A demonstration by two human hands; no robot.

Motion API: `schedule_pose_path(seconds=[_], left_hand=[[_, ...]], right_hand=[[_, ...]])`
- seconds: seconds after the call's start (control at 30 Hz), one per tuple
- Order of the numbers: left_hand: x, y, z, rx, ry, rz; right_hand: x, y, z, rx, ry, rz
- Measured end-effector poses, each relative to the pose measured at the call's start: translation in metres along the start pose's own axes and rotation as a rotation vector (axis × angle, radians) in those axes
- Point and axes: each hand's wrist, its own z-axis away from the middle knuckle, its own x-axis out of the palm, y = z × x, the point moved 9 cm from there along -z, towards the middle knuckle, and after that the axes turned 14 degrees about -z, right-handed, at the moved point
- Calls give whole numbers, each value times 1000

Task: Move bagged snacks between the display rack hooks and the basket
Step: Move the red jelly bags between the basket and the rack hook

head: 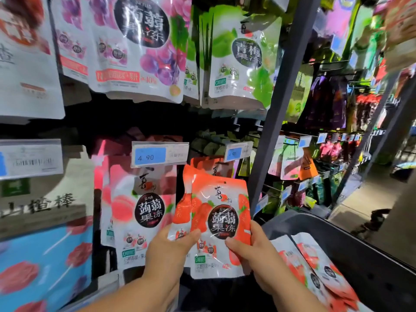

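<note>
Nearest me, my left hand [171, 248], just right of the peach bags [144, 212] under the 4.90 tag [159, 156], pinches the lower left corner of the strawberry bag [221, 212], thumb in front and fingers behind. A second like bag [182, 199] sits just behind it, offset left. The strawberry bag stands upright, long axis vertical, with its punch hole at the top edge, above both hands. My right hand [254, 251] pinches the lower right edge the same way. Up and behind the hole hang more strawberry bags [209, 164]. Their hook is hidden behind a small tag [237, 152], which I judge would hinder threading. Right of that rises the grey post [279, 109]. The basket [360, 255] lies low right, nearer my right hand, with loose bags [315, 264] inside.
</note>
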Motion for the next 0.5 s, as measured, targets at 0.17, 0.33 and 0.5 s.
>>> schedule_pose_path(seconds=[0.17, 0.33, 0.5], left_hand=[[-4, -4, -2, 26, 40, -19], [-22, -15, -5, -22, 113, 1], [-32, -2, 4, 35, 134, -51]], right_hand=[[-1, -12, -13, -107, 72, -41], [-20, -20, -33, -179, 143, -104], [-35, -19, -51, -179, 162, -130]])
